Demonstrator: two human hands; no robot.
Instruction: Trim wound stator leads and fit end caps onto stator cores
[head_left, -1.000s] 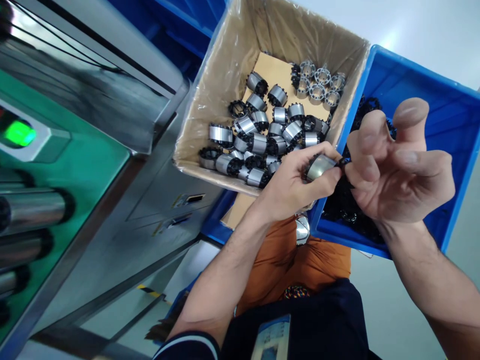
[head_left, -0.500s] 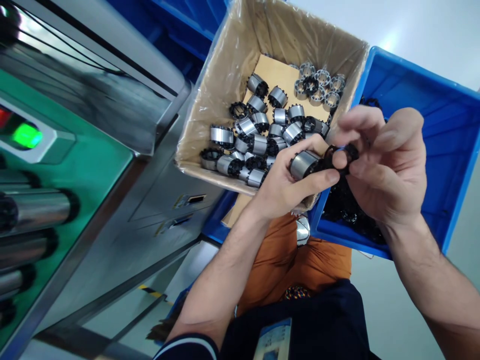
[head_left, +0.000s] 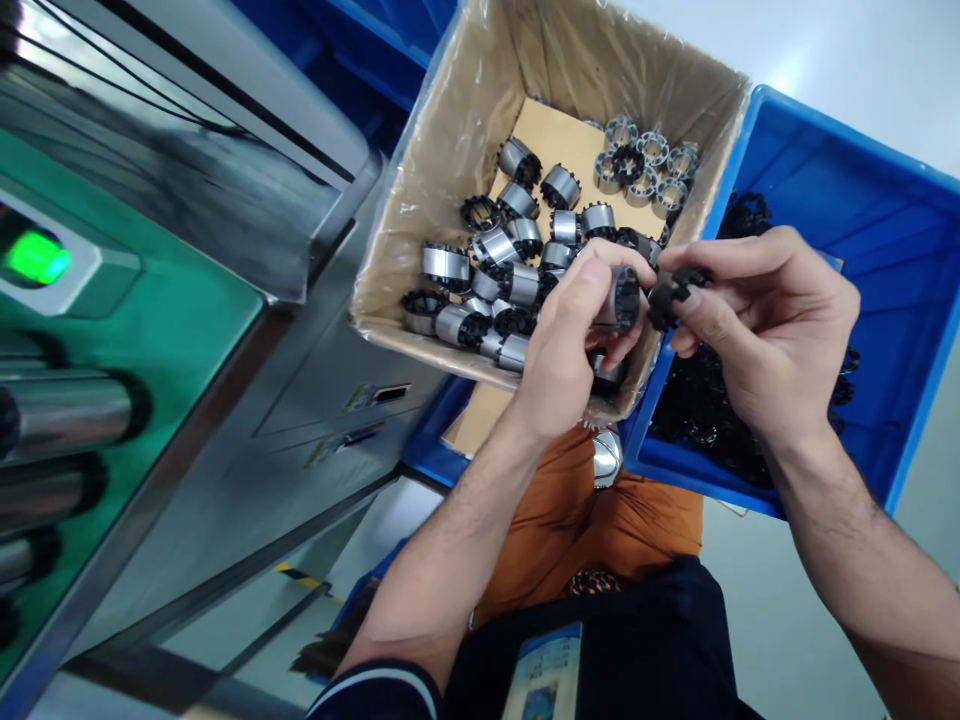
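Observation:
My left hand point(head_left: 559, 350) is closed around a grey metal stator core point(head_left: 621, 300) over the front right of the cardboard box. The core's round end is turned toward my right hand point(head_left: 780, 335), which pinches a black toothed plastic ring point(head_left: 664, 300) between thumb and fingers. A small gap separates ring and core. Below my left fingers another dark-ended core point(head_left: 606, 372) shows in part; whether it is touched I cannot tell. Several stator cores with black end rings point(head_left: 446, 265) lie loose in the box, below a group of bare cores point(head_left: 654, 150).
The cardboard box point(head_left: 420, 170) has a clear plastic liner and a cardboard sheet point(head_left: 551, 130) inside. Against its right side stands a blue bin point(head_left: 862, 240) with black plastic parts point(head_left: 697, 410). A green-topped machine point(head_left: 195, 290) with a lit green button point(head_left: 37, 258) stands left.
My left hand has turned the core so its end faces right. My right hand's fingers, earlier loosely curled, now pinch the black ring, apart from the core. The view has shifted slightly.

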